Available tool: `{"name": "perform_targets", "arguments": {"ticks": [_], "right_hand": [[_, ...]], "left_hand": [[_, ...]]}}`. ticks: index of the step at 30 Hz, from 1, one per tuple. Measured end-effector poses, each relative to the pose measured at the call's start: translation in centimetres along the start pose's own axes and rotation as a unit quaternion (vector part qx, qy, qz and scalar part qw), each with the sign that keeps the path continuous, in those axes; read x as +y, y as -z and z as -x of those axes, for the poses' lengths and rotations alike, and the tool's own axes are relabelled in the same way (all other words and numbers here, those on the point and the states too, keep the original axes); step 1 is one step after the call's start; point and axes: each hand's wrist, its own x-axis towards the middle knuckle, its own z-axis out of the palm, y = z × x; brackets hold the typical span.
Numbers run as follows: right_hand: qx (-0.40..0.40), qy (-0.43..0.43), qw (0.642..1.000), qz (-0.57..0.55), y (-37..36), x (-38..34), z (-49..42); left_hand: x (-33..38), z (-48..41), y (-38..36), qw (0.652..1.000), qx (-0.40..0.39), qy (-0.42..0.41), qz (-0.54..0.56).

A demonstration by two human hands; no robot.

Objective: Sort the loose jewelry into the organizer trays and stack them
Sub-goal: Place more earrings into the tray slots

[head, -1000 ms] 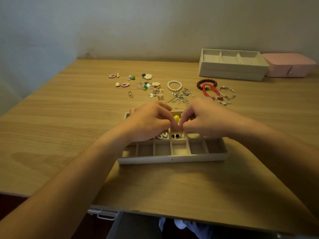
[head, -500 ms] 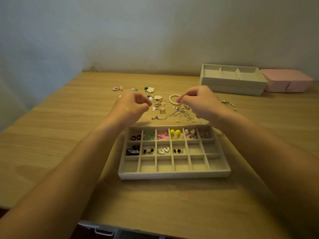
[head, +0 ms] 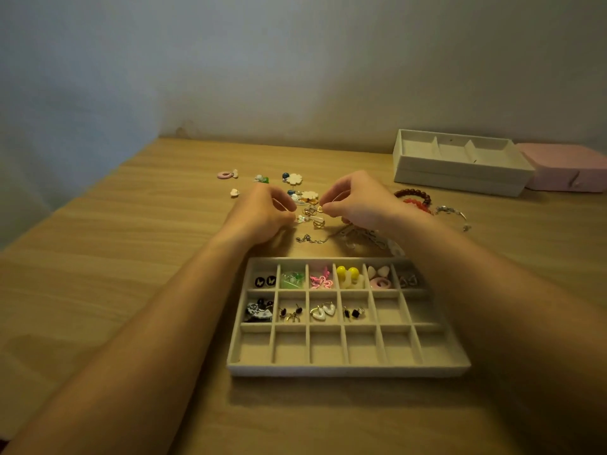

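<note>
A beige grid organizer tray (head: 348, 367) lies on the wooden table in front of me. Its two far rows hold earring pairs, among them yellow balls (head: 347, 272) and white hearts (head: 323, 311). Beyond the tray lies the loose jewelry pile (head: 312, 239). Both hands are over it with curled fingers. My right hand (head: 359, 198) pinches a small gold earring (head: 319, 210). My left hand (head: 262, 213) has its fingertips pinched on a small pale earring (head: 301, 219).
Two stacked beige trays (head: 460, 180) and a pink box (head: 565, 172) stand at the back right. Bead bracelets (head: 414, 194) and a silver bracelet (head: 455, 213) lie right of my hands. A white flower earring (head: 295, 178) and a pink ring earring (head: 225, 174) lie farther back.
Both hands left the tray and reached forward to the loose pile. The tray's filled compartments have come into view.
</note>
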Motion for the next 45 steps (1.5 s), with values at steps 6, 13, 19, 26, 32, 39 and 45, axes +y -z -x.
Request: {"name": "perform_targets", "arguments": {"ticks": [6,13,19,26,32,39,45], "right_hand": [[0.010,0.048,0.996,0.078,-0.4,-1.3,-1.4],[-0.093,0.005,0.987,0.130,0.0,-1.8,-2.2],[-0.101,0.018,0.981,0.162,-0.8,-1.5,-1.5],[-0.122,0.001,0.981,-0.148,1.9,-1.3,1.9],[-0.155,-0.017,0.909,-0.387,3.0,0.1,4.9],[-0.167,-0.021,0.858,-0.484,3.0,0.9,6.3],[-0.124,-0.005,0.913,-0.388,3.0,1.0,7.3]], "left_hand": [[-1.4,0.1,1.1,0.994,0.107,-0.024,-0.018],[-2.3,0.4,1.1,0.992,0.117,-0.029,-0.038],[-2.5,0.5,1.1,0.989,0.141,-0.041,-0.032],[-0.3,2.3,1.3,0.982,0.056,-0.151,0.099],[1.8,4.6,0.7,0.950,-0.063,-0.204,0.229],[2.7,5.4,0.6,0.937,-0.086,-0.224,0.252],[3.0,5.9,0.6,0.953,-0.082,-0.236,0.174]]}}
